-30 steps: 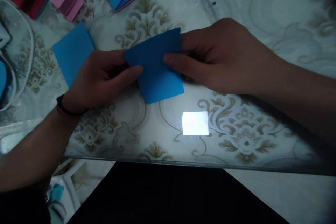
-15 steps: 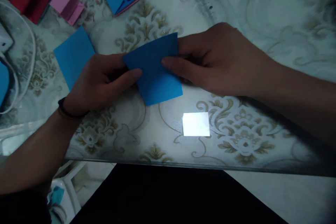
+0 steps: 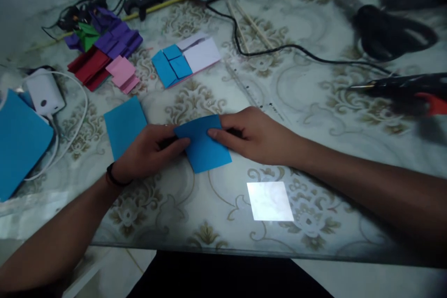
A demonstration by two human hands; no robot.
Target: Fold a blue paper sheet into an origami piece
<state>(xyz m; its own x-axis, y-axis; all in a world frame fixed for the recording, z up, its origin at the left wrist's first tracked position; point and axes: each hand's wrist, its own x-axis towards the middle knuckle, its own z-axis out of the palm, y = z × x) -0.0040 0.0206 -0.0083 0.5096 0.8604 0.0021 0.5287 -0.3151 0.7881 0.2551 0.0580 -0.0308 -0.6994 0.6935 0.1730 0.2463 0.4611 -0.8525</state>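
Between my two hands is a small blue piece of paper (image 3: 206, 151), slightly curved and raised off the table. My left hand (image 3: 150, 149) pinches its left edge, thumb on the near face and fingers behind. On the opposite edge, my right hand (image 3: 256, 135) grips the paper the same way. Another blue sheet (image 3: 125, 125) lies flat on the table just behind my left hand, which covers part of it. Farther back, a folded blue paper piece (image 3: 172, 65) rests on a white and pink paper booklet (image 3: 204, 53).
Folded red (image 3: 90, 66), pink (image 3: 123, 73) and purple (image 3: 118, 39) papers sit at the back left. A white device (image 3: 45, 91) with a cable and a large blue sheet (image 3: 23, 142) are at left. Scissors (image 3: 387, 32) and a black glue gun (image 3: 408, 87) lie at right.
The view has tilted up and shows more of the table's far side, including the scissors and black cord. Both hands keep the same hold on the blue paper.
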